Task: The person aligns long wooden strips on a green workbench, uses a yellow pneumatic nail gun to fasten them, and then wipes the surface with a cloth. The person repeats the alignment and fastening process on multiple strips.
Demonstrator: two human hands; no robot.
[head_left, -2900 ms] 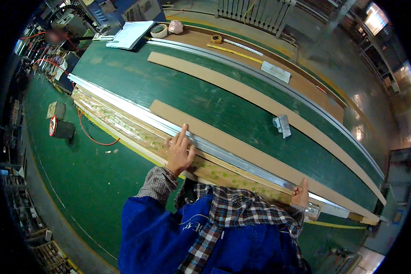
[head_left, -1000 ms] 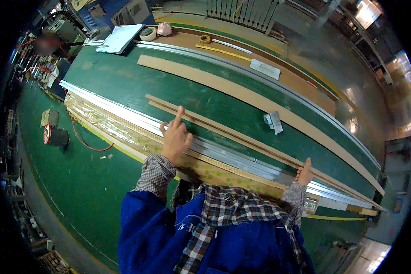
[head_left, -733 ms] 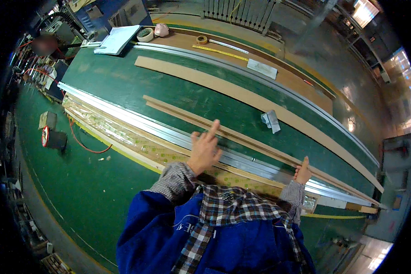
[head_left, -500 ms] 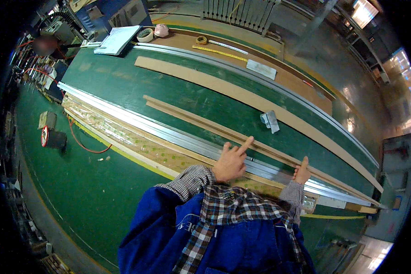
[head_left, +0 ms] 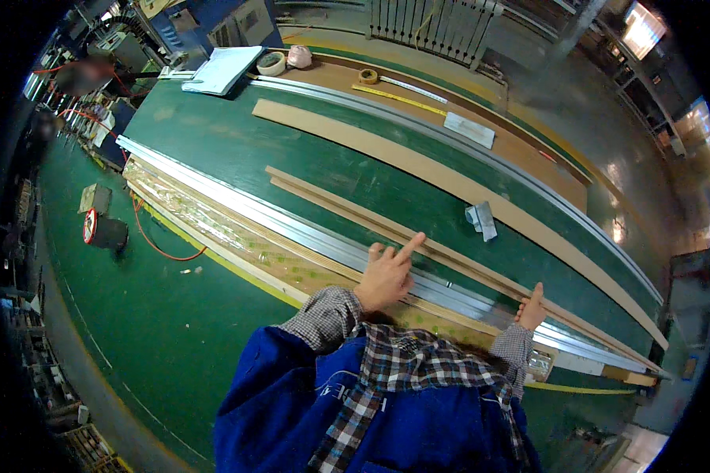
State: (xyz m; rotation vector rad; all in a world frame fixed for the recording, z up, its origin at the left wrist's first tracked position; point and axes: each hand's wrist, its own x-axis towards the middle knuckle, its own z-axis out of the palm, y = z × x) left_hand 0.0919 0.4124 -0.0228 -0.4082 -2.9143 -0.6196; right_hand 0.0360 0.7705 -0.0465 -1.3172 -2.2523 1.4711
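A long, narrow brown cardboard strip [head_left: 331,205], folded lengthwise into a channel, lies slantwise across the green worktable [head_left: 197,126]. My left hand [head_left: 386,276] is at its near edge, the longest digit stretched across the strip and the other fingers bent and spread. Farther right, my right hand [head_left: 532,310] holds the strip's near side, one finger pointing out along it and the rest curled, partly hidden. Under and beside both hands run silvery metal profiles [head_left: 237,201], parallel to the strip. A wider flat cardboard strip [head_left: 418,162] lies beyond.
Along the near edge is a film-wrapped bundle [head_left: 213,221]. A crumpled grey piece [head_left: 481,221] lies between the strips. Toward the back are papers [head_left: 222,69], a white tape roll [head_left: 271,64], a brown tape roll [head_left: 368,76], a yellow ruler [head_left: 402,101] and another metal profile [head_left: 465,142].
My left hand has slid leftward along the folded strip, widening the gap between my hands. My right hand stays near the same spot. The whole view has shifted slightly.
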